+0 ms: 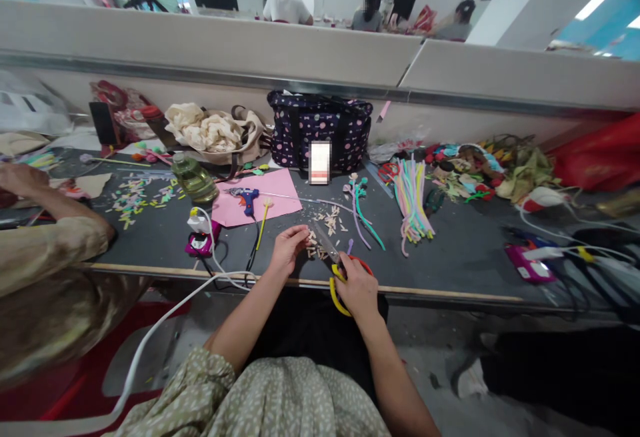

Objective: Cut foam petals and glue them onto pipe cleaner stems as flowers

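Note:
My right hand (359,286) grips a pair of scissors (327,242) with yellow and red handles, its blades pointing up and left over the dark table. Beside the blade tips my left hand (290,249) is closed in a pinch; what sits between its fingertips is too small to make out. Short cream pieces (332,220) lie scattered under and beyond the blades, like cut bits of fuzzy stem. A pink sheet (285,190) carries a blue glue gun (248,201). Near my left wrist rests a yellow stem (262,225) with a pale tip.
Right of the scissors lie purple and green stems (361,203) and a pastel bundle of fuzzy stems (412,200). A dark patterned bag (320,123) stands behind a lit phone (321,163). A bottle (194,178) and white cable (165,310) are on the left, near a co-worker's arm (65,207).

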The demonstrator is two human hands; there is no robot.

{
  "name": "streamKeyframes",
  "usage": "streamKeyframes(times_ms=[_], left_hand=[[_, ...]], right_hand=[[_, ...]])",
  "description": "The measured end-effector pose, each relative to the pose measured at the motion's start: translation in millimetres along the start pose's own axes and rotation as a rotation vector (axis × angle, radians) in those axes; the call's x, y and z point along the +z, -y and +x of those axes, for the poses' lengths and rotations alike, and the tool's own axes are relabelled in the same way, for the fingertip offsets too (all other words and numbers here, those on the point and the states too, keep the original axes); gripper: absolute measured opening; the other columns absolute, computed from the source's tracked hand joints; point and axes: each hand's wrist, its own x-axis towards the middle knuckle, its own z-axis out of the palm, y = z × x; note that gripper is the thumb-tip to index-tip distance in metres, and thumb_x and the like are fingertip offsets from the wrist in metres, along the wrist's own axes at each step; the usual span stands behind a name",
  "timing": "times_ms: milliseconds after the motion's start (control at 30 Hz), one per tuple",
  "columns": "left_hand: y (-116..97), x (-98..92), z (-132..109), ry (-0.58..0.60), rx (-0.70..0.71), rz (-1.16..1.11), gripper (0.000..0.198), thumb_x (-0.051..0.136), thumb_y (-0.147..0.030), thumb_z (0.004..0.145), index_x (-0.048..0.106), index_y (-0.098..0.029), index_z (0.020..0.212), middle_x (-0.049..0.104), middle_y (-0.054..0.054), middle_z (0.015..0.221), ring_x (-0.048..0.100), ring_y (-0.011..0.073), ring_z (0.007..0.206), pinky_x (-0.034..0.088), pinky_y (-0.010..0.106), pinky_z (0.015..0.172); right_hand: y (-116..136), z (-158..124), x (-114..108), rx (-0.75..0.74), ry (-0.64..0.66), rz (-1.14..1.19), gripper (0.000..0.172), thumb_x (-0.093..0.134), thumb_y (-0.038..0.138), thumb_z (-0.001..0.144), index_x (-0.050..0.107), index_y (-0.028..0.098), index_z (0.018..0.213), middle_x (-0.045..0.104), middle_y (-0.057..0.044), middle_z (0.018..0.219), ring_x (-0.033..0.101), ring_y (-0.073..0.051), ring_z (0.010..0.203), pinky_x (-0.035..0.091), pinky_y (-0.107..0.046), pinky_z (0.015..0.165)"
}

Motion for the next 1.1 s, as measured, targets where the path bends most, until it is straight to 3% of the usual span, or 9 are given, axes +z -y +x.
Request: streamKeyframes(times_ms=[300,700,1100], left_hand=[[3,-1.0,1,0.012,0.078,0.054,0.026,0.078,-0.021,0.055,0.070,-0.013,0.078,0.069,0.004,0.073,0.061,0.0115,0.061,0.049,0.026,0.066],[4,-3.1,2,0.009,0.079,0.081,0.025,0.079,-0.021,0.053,0.069,-0.012,0.075,0.067,0.003,0.069,0.060,0.0115,0.059,0.050,0.027,0.066],[5,-2.0,3,-0.040,0.043,0.086,0.027,0.080,-0.020,0.049,0.068,-0.012,0.072,0.065,0.000,0.063,0.060,0.0110,0.054,0.050,0.027,0.063]], right_hand=[[4,1,0,-0.061,0.000,-0.016,0.044,0.046,0.021,0.085,0.047,0.024,0.129,0.062,-0.005,0.097,0.057,-0.014,0.076,0.035,-0.022,0.062],[2,2,-3,-0.077,0.027,-0.092,0.044,0.046,0.023,0.086,0.046,0.024,0.130,0.062,-0.005,0.097,0.057,-0.013,0.072,0.034,-0.022,0.058],[-6,7,-4,-0.103,0.059,-0.035,0.046,0.052,0.022,0.081,0.048,0.025,0.127,0.064,-0.002,0.093,0.058,-0.015,0.076,0.036,-0.023,0.063]])
